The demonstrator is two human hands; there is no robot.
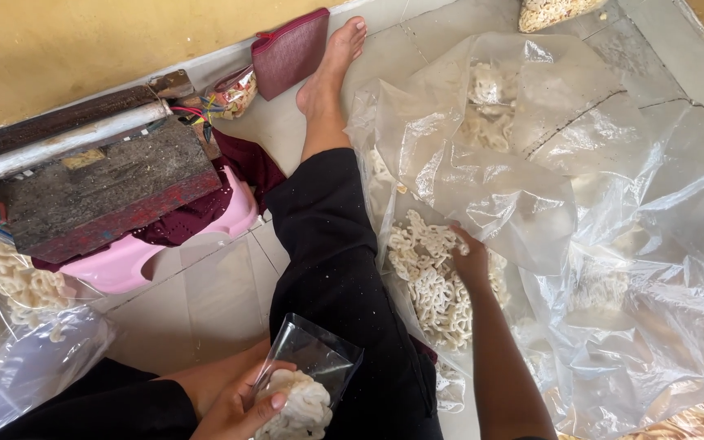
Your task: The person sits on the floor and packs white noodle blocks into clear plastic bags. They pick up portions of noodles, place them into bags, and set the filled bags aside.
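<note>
Left hand: nearest the camera, the left hand point(242, 403) is closed around a small clear bag point(313, 358) with pale crackers point(299, 407) bunched in its bottom, held over the black-trousered thigh point(336, 253).
Right hand: the right hand point(470, 259) reaches into the large clear plastic sack point(531, 187) beside that thigh, fingers curled down on the loose cracker pile point(429, 281); whether any are gripped I cannot tell.
Handling: crackers look light, dry and brittle, so a loose scoop from beneath suits them; the small bag is thin, slippery film, best pinched at its open mouth.
Beyond the sack: floor tiles point(213, 301), a pink stool point(124, 261), a dark metal sealing device point(99, 179), a maroon pouch point(291, 50) by the bare foot point(332, 69).
Hidden: sack folds blur its contents; another cracker bag point(18, 293) is cut off at the frame edge.
</note>
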